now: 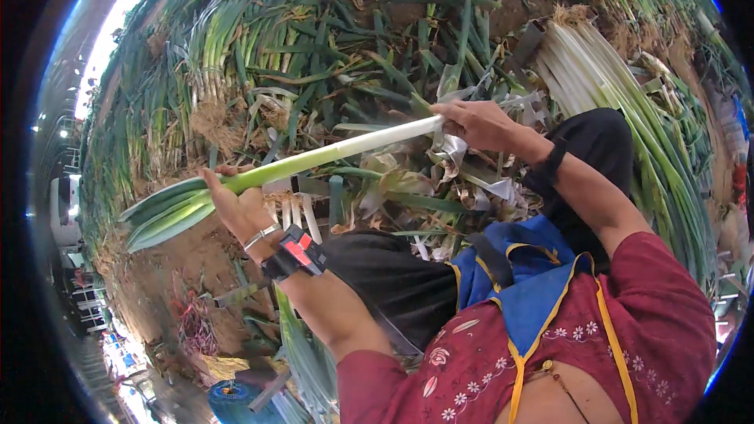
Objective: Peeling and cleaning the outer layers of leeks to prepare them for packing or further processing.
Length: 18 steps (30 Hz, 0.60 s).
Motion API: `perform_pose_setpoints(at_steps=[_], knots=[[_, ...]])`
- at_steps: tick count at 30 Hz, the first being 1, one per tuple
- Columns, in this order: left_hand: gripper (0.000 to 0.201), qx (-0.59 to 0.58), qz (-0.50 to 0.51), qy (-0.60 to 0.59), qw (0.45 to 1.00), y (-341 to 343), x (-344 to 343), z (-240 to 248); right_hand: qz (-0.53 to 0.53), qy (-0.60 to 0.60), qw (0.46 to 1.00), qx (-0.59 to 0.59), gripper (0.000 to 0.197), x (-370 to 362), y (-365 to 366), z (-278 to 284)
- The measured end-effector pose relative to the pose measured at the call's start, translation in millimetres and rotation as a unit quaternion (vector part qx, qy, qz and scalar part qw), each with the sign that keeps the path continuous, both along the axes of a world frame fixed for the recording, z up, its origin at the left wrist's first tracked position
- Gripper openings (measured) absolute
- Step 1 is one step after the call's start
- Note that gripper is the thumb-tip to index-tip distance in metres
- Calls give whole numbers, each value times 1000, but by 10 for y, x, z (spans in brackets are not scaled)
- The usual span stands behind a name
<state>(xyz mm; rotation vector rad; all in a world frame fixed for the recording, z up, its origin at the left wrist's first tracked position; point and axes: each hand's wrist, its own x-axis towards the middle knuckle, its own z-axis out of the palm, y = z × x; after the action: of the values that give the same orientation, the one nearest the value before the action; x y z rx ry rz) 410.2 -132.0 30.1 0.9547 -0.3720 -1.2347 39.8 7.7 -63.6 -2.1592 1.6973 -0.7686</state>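
A long green onion [338, 151] is stretched across in front of me, its pale shaft sloping up to the right and its green leaves fanning out at the left. My left hand [242, 210] is wrapped round it where the leaves begin. At the white end, the fingers of my right hand [485, 124] are closed on the shaft; the very tip is hidden by them. Loose peeled leaves and skins [463, 169] lie below the right hand. Beyond the onion, untrimmed green onions [236, 39] with dirty roots lie in a heap.
A stack of cleaned white-shafted green onions [581, 63] lies on the right, beside my bent knee. More onions [302, 345] are low at the left, near a tangle of reddish string [196, 326] and a blue round object [239, 400]. Brown soil [149, 283] shows at the left.
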Motion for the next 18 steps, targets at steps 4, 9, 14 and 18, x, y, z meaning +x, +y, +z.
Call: perform_pose_setpoints(at_steps=[4, 9, 14, 18], knots=[[37, 72, -4, 90, 993, -132, 120, -98, -16, -143, 987, -70, 25, -8, 39, 112], [36, 126, 1, 134, 983, -198, 132, -129, -26, -235, 971, -31, 21, -83, 54, 226], [25, 4, -44, -1, 999, -255, 294, -424, -41, -237, 969, -56, 19, -64, 55, 249], [29, -71, -86, -134, 985, -263, 346, -567, -50, -201, 974, -89, 22, -23, 81, 313]])
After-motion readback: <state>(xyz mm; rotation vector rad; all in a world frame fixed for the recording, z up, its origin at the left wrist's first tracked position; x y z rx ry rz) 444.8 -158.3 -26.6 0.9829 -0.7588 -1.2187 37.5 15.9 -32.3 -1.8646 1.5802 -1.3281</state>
